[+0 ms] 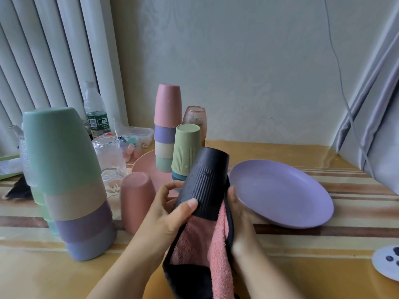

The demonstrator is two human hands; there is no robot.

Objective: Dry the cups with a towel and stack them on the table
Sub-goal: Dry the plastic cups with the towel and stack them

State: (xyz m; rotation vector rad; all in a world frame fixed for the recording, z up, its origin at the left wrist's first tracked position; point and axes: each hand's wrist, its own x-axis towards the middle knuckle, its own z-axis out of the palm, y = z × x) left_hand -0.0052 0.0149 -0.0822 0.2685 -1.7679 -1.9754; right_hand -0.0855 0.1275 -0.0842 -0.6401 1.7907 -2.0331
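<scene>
A dark ribbed cup (205, 180) is tilted, base up, in front of me. My left hand (170, 210) grips its lower side with the thumb across the ribs. My right hand (237, 210) holds the pink towel (207, 244), whose dark edge hangs down under the cup's mouth. A tall stack of upside-down cups (71, 180) stands at the left, green on top. Another stack (167, 126), pink on top, stands on a pink plate (144, 167) behind. A light green ribbed cup (185, 147) tops a short stack. A single pink cup (136, 199) stands upside down near my left hand.
A purple plate (280, 190) lies right of my hands. Clear glass cups (109, 154), an amber glass (195, 117), a water bottle (95, 108) and a plastic box (138, 134) stand at the back left. Curtains hang at both sides. A white disc (388, 264) is at the right edge.
</scene>
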